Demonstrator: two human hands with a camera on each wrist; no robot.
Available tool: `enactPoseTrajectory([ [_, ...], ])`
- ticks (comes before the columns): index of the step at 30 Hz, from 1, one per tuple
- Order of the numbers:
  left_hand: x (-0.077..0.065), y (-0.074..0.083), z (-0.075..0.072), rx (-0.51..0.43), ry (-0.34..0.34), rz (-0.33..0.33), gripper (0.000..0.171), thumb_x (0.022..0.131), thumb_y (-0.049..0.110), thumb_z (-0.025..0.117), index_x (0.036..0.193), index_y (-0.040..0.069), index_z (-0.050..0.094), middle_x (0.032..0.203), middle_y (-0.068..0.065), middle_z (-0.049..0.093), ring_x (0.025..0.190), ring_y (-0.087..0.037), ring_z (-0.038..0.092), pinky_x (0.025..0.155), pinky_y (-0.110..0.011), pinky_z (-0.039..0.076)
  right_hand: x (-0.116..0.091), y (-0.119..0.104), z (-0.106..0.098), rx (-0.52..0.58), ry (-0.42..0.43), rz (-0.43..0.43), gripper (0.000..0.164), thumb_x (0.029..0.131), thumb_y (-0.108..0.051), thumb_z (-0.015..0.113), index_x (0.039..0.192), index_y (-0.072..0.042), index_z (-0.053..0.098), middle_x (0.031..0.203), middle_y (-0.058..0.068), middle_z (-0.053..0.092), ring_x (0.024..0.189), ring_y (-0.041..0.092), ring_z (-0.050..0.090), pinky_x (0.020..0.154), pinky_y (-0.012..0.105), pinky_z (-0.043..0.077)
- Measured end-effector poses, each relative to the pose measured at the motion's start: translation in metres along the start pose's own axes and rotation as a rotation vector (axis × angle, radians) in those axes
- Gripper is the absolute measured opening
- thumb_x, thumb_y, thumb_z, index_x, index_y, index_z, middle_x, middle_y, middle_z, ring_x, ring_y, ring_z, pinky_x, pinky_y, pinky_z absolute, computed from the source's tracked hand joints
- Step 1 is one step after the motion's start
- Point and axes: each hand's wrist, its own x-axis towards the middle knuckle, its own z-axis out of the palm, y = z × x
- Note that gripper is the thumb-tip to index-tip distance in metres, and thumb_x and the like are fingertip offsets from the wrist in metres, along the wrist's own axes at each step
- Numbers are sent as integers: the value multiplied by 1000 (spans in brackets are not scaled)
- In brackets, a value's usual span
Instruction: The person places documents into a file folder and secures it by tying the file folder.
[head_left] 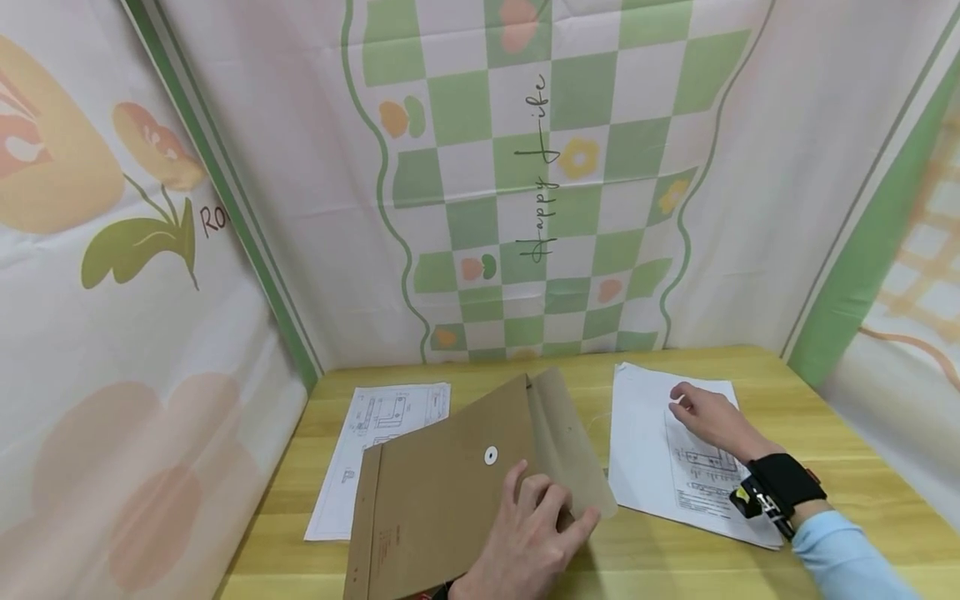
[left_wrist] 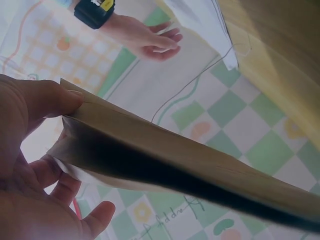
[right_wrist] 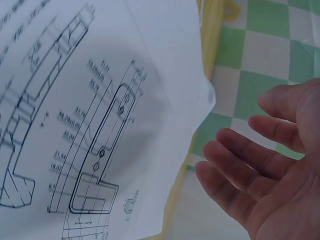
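Observation:
A brown paper document envelope [head_left: 442, 492] with a white button is tilted up off the table, its flap [head_left: 566, 442] folded open to the right. My left hand [head_left: 525, 533] grips it at the edge of its mouth. In the left wrist view the thumb lies on one side of the envelope [left_wrist: 150, 135] and fingers on the other, and the mouth gapes onto a dark inside. My right hand [head_left: 716, 418] is over a stack of printed drawing sheets [head_left: 645, 458], fingers loosely bent with nothing in them; the right wrist view shows the hand [right_wrist: 260, 175] beside the paper's edge.
More drawing sheets [head_left: 337, 475] lie on the left of the wooden table [head_left: 810, 417], partly under the envelope in the head view. A thin string [left_wrist: 190, 82] hangs from the envelope. Patterned curtains [head_left: 525, 167] rise behind and at both sides.

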Motion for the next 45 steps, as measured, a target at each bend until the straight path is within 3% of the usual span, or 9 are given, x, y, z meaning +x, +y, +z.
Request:
enactPoseTrajectory([
  [6,0,-3,-1,1,2,-10,35,85,3,45,95,27,69,76,4,46,83,-18,45,85,-51,41,15,22,-1,-7,-26,0,29,91,-16,54,109,6,54,89,17,63,77,26,60,66,40,48],
  [13,1,-5,-2,1,4,-21,34,87,3,44,92,26,68,76,5,46,82,-17,46,85,-50,42,25,47,-5,-10,-83,79,39,92,-21,51,117,9,47,100,27,58,80,32,57,67,41,47],
  [22,2,-4,-1,-4,11,-36,38,90,2,39,91,25,68,76,5,47,82,-17,46,84,-50,43,40,59,2,-71,-135,95,39,91,-19,52,116,11,47,100,30,57,82,34,56,71,47,45],
  [25,2,-3,-1,-1,5,-40,37,90,2,39,91,25,67,77,5,47,83,-17,46,84,-50,43,42,58,0,-80,-142,98,44,92,-19,50,121,13,44,108,35,54,89,41,55,77,53,44],
  [30,3,-4,0,3,13,-44,38,88,0,38,91,25,67,76,5,46,83,-18,46,84,-50,42,50,61,0,-128,-183,109,55,94,-22,46,132,15,33,123,40,43,108,54,45,88,61,37],
  [37,-2,-3,4,11,15,-47,40,88,0,36,91,26,67,76,4,46,83,-18,46,84,-51,42,59,71,7,-160,-199,105,59,95,-27,43,136,14,29,129,42,35,114,58,35,91,64,32],
  [45,-4,-2,6,34,51,-28,38,86,2,38,91,26,67,76,5,45,81,-18,45,83,-51,43,50,76,14,-133,-204,124,64,95,-33,43,141,8,24,136,41,25,121,62,19,92,71,21],
])
